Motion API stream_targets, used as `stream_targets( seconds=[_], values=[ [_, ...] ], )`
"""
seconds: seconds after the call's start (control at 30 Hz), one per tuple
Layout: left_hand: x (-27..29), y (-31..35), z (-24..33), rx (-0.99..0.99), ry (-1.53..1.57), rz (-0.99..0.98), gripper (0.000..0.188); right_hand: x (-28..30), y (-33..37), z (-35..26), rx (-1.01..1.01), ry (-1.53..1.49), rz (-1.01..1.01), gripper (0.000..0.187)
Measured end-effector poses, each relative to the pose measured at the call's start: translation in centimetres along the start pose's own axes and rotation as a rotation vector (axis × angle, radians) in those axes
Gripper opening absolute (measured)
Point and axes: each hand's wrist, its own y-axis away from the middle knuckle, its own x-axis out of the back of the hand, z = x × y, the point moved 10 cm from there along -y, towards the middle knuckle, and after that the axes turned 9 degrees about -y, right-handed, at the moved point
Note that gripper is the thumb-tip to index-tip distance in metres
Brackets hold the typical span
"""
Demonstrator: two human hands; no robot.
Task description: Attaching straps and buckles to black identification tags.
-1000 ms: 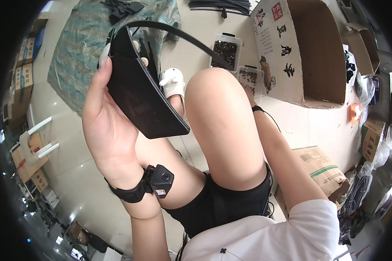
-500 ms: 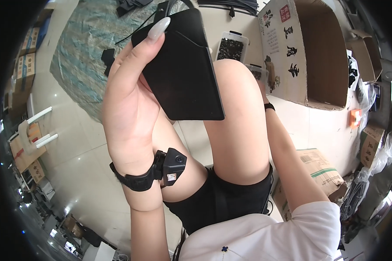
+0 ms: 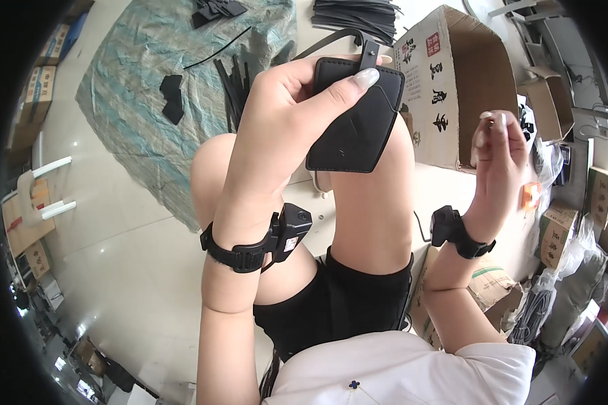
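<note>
My left hand (image 3: pixel 277 128) grips a black leather luggage tag (image 3: pixel 351 138), thumb on its near face and fingers behind. The tag is held above my knee, with stitched edges and a pointed seam across its face. From its upper end a black strap (image 3: pixel 331 37) loops leftward; a tab with a small metal stud sits close to my thumb. Off to the right, my right hand (image 3: pixel 501 152) is raised apart from the tag, its fingertips pinched together. Whatever may be between those fingertips is too small to make out. Each wrist wears a black banded device.
A large open cardboard box (image 3: pixel 422 101) stands beyond my right hand. On the left, a green-and-white striped sheet (image 3: pixel 128 94) carries black cut pieces (image 3: pixel 172 98) and thin strips. A bundle of black strips (image 3: pixel 358 17) lies at the far side. Another carton (image 3: pixel 490 283) sits near my right elbow.
My left hand has shifted right and tilted the tag, so its stitched face now shows. My right hand has come up from beside the small bins behind my knee and swung right, fingertips pinched.
</note>
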Motion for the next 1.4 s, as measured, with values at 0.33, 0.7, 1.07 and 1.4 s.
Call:
stream_targets(
  seconds=[0.33, 0.7, 1.07, 1.4],
  values=[
    [-1.0, 1.3, 1.3, -0.164, -0.288, -0.044, 0.019, -11.2, 0.5, 2.6, -0.085, -0.261, -0.226, 0.009],
    [-0.3, 0.9, 2.3, -0.335, -0.510, 0.068, 0.014, -11.2, 0.5, 2.0, 0.088, -0.112, -0.172, 0.009],
    [0.1, 0.6, 2.4, -0.351, -0.444, 0.189, 0.015, -10.6, -0.1, 3.5, 0.100, -0.234, -0.136, 0.005],
    [-0.2, 0.6, 1.8, -0.335, -0.449, 0.141, 0.016, -11.0, 0.1, 1.8, 0.288, 0.059, -0.336, 0.009]
  ],
)
